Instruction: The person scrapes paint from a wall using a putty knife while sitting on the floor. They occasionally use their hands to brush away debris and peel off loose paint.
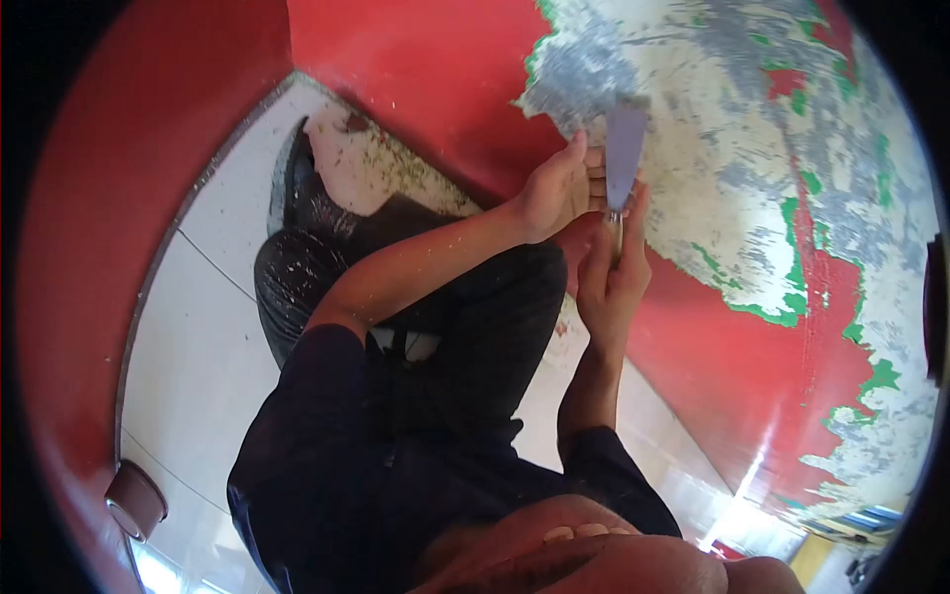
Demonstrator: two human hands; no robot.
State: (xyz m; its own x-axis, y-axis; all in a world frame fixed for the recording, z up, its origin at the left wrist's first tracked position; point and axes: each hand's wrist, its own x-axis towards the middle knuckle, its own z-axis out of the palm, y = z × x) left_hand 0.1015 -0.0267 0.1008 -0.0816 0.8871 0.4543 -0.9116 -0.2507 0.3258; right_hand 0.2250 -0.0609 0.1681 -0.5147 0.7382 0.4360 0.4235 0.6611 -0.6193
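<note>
My right hand (615,269) is wrapped round the handle of a putty knife (624,153), its index finger stretched along the side. The wide metal blade points up, with its edge over the scraped part of the wall (683,148). My left hand (557,193) is held beside the blade with the thumb raised and the fingers reaching towards it; the fingertips overlap the blade's left edge in this view. White and grey patches show on the wall where red paint is gone, with green flakes along the borders.
Red paint (426,79) covers the wall beside the bare patch and curves round on the left. Paint chips (381,158) lie on the floor by my foot. A brown pot (137,501) stands at the lower left on white floor tiles (188,337).
</note>
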